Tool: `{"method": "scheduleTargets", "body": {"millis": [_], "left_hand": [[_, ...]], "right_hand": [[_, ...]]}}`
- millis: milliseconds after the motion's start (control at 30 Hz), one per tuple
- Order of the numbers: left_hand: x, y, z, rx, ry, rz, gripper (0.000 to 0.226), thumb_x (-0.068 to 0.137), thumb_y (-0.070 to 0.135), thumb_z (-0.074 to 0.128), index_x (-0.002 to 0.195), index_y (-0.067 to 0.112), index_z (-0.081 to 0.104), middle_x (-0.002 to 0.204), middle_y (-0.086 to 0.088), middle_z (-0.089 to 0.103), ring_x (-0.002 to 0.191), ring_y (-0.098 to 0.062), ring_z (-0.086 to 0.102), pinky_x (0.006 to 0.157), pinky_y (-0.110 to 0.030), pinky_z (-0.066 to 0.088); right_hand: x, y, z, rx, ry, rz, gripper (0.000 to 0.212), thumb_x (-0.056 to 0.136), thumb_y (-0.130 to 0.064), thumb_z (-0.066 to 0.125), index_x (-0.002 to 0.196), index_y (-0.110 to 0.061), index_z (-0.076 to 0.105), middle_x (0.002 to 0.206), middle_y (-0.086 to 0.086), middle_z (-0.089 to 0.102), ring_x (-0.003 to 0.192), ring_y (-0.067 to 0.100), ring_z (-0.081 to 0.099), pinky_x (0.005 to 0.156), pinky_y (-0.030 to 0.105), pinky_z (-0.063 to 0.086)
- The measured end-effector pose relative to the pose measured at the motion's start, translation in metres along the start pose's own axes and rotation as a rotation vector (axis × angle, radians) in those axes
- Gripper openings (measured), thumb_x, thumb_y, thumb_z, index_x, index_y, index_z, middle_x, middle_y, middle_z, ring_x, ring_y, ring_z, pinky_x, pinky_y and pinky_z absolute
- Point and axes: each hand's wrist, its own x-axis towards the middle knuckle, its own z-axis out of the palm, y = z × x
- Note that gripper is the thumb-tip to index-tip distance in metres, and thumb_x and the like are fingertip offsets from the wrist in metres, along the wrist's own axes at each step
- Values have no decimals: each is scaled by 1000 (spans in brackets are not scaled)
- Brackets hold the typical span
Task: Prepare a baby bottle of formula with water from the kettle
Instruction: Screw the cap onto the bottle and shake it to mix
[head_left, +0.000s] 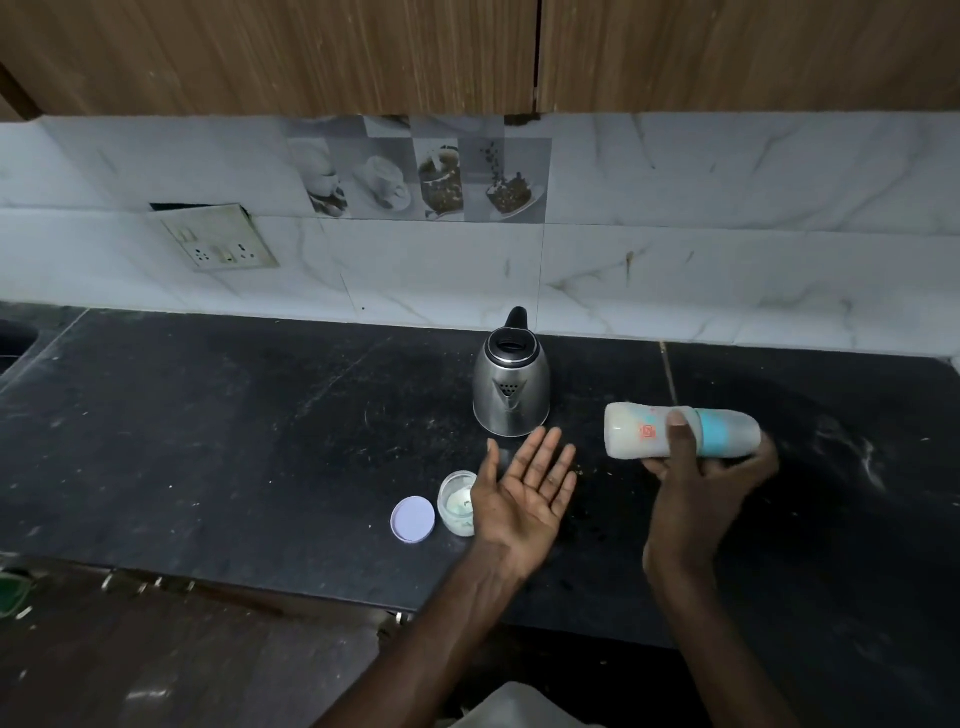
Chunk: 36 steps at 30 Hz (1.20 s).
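The bottle (649, 431) is held on its side above the surface (208, 441), to the right of the kettle (511, 389). Its base points toward the kettle and its teal collar and cap end point right. The right hand (696, 483) grips it from below, fingers curled round the far side and thumb laid across the front of the body. The contents appear milky white, so water and powder are judged to be already in. The left hand (524, 493) is spread, palm up, fingers straight, holding nothing; it hovers between the kettle and the jar (457, 501). The kettle stands on the surface with its lid raised. The jar stands open, and its lid (413, 519) lies flat just beside it on the left. The step in hand is judged to be mixing: the closed bottle is tipped to blend the formula. The upturned palm may be set to take the bottle base or a test drop; which cannot be told. The next move calls for a firm grip and a tight collar. Check that no lumps remain, then stand the bottle upright on the surface. The jar is not yet closed.
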Motion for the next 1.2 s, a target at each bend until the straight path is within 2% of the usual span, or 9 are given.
{"method": "scheduleTargets", "body": {"millis": [133,300,433,567,700,867,1000,1133,1200], "left_hand": [[4,-2,4,-76,-5,-18,67,101,57,50,139,4,64,142,-14,67,134,-31,61,107,-48,50],[6,2,1,-25,-11,-11,65,101,60,47,139,10,65,143,-8,67,138,-29,58,120,-43,38],[7,0,4,-125,-10,-46,65,101,55,52,136,2,65,140,-17,67,137,-34,58,112,-50,46],[5,5,2,-51,-19,-20,66,102,58,47,141,8,63,141,-9,68,139,-29,57,117,-43,42],[3,4,2,-101,4,-43,64,103,54,50,139,3,63,140,-14,68,139,-34,56,124,-51,33],[3,10,3,-47,-12,-23,64,102,55,48,143,8,61,141,-9,68,136,-30,59,123,-45,36],[2,4,7,-90,18,-47,63,103,53,49,138,2,63,139,-14,69,139,-34,56,123,-53,35],[3,8,6,-12,3,-28,63,102,57,47,139,9,65,140,-8,69,138,-28,58,123,-43,35],[2,6,5,-42,21,-32,61,102,56,47,135,7,66,138,-9,70,134,-29,61,117,-44,43]], "right_hand": [[-15,6,-3,-288,-370,19,68,87,-17,84,139,-37,45,116,-10,73,103,12,76,86,51,64],[-1,-7,1,-40,16,-44,72,93,-21,78,149,-32,35,124,-11,64,107,9,73,89,52,64],[-24,18,0,-282,-418,43,72,84,-20,86,140,-40,46,114,-8,75,102,13,76,87,54,63],[-8,12,-2,-95,-93,3,71,88,-25,84,144,-34,41,124,-6,69,108,15,74,88,59,62],[-10,19,-14,-308,-401,42,68,83,-20,87,137,-37,49,115,-6,73,102,14,76,85,53,64],[3,12,-14,-74,-64,13,67,93,-20,79,146,-30,39,129,-4,65,111,17,73,82,46,66],[-11,25,-8,-253,-374,74,70,84,-19,87,139,-38,49,119,-5,73,104,15,76,83,52,65],[10,7,-4,-5,-14,14,72,91,-22,80,148,-31,37,129,-6,65,114,17,72,86,48,65],[1,7,-2,-160,-113,-28,74,89,-25,82,147,-34,36,121,-12,69,108,14,74,87,53,64]]}}
